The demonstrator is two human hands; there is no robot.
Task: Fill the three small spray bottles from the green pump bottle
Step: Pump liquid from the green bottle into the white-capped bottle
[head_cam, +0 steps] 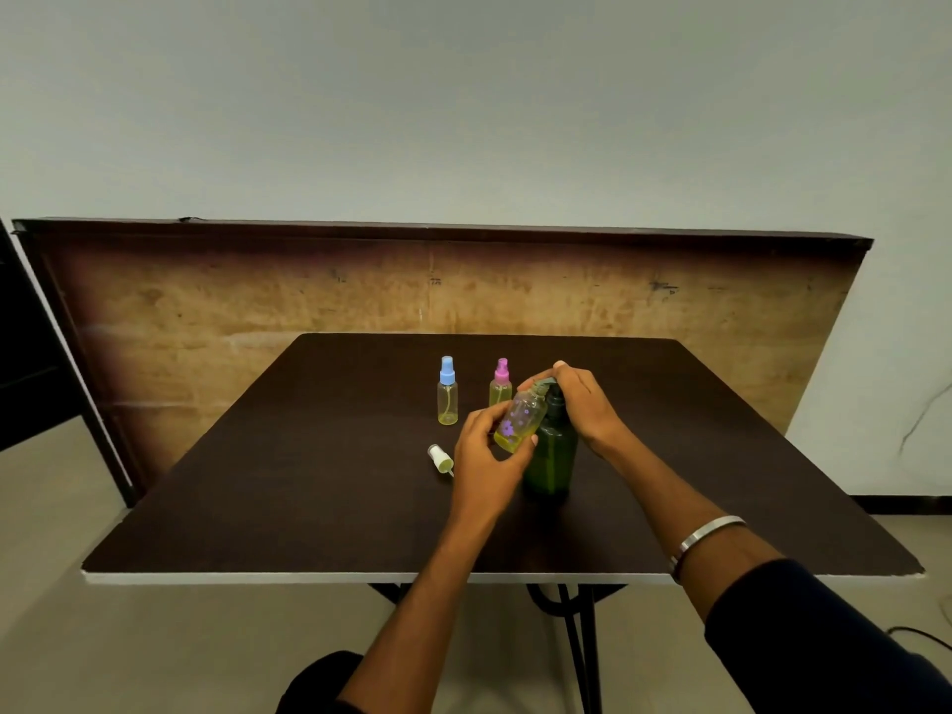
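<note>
Left of centre on the table (257, 456) lies a white spray cap (439, 457), removed for filling. Blue-capped bottle (447, 391) and pink-capped bottle (500, 386) stand behind. Left hand (484, 456) grips the flowered spray bottle (520, 422), tilted under the spout; right hand (582, 404) curls over the green pump bottle (552, 450) head, apparently pumping.

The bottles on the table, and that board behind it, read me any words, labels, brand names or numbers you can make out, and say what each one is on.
No readable text anywhere.
Held spray bottle: purple flower prints only, no words.
Blue-capped bottle: no label visible.
Pink-capped bottle: no label visible.
Green pump bottle: no label visible.
Wooden board: a few small dark marks, too small and blurred to read.
</note>
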